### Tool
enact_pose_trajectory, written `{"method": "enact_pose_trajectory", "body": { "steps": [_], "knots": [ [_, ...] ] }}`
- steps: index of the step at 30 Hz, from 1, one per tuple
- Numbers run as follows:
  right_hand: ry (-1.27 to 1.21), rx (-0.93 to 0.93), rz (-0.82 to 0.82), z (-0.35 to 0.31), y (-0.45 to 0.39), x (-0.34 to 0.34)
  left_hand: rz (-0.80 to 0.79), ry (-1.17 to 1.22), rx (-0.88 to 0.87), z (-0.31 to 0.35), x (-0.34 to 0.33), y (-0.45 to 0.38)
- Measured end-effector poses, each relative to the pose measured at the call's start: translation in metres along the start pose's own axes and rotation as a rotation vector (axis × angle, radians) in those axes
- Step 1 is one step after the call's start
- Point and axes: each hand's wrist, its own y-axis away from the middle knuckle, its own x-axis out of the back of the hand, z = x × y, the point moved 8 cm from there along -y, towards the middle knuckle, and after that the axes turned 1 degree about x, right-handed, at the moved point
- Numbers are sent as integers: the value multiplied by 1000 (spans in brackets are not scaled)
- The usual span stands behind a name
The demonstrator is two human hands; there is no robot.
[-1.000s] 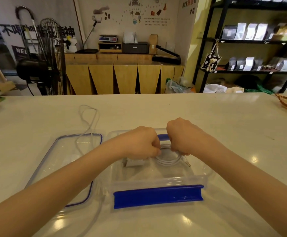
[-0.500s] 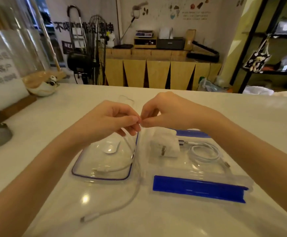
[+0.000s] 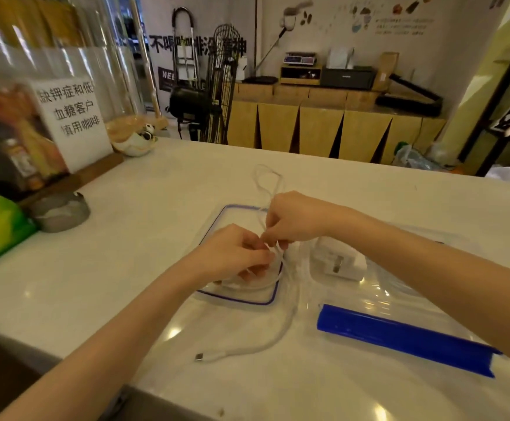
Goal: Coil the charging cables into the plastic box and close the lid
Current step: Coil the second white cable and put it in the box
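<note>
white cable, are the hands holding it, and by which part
Yes. Both the left hand and right hand pinch the white charging cable along its middle, above the lid; its plug end lies free on the counter.

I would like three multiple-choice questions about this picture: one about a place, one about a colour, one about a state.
1. Where does the lid lie?
A. on the box
B. on the counter, left of the box
C. on a shelf

2. What colour is the box's latch?
A. red
B. green
C. blue

3. What is the state of the white cable?
A. partly loose, both hands gripping it
B. fully coiled inside the box
C. plugged into the charger

Answers:
1 B: the lid lies flat beside the box.
2 C: the latch is plainly blue.
3 A: the left hand and right hand pinch it; its plug end trails on the counter.
</note>
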Motion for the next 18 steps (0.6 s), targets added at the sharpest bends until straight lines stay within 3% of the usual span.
{"method": "enact_pose_trajectory", "body": {
  "steps": [7, 12, 15, 18],
  "knots": [
    [-516, -57, 234, 9, 11, 55, -44, 187, -143, 28, -2, 17],
    [-717, -127, 411, 25, 16, 86, -132, 492, -193, 48, 7, 38],
    [-726, -151, 480, 36, 16, 97, -78, 469, -242, 54, 22, 44],
    [-482, -173, 514, 41, 9, 95, -55, 491, -301, 66, 35, 46]
  ]
}}
